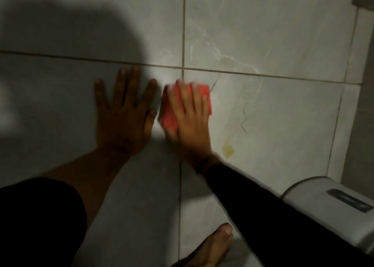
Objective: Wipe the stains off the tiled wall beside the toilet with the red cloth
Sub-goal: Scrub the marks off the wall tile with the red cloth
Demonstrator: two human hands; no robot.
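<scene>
My right hand [189, 113] presses the folded red cloth [169, 115] flat against the grey tiled wall [273, 34], just below where two grout lines cross. The cloth shows at the hand's left and above the fingers; the hand is blurred. My left hand [125, 111] lies flat on the tile beside it, fingers spread, holding nothing. A yellowish stain [228, 150] sits on the tile to the lower right of my right hand, with thin dark squiggly marks [243, 121] above it.
The white toilet tank [327, 204] stands at the lower right, against the wall. My bare foot [214, 246] is on the floor at the bottom centre. A dark shadow covers the wall's upper left.
</scene>
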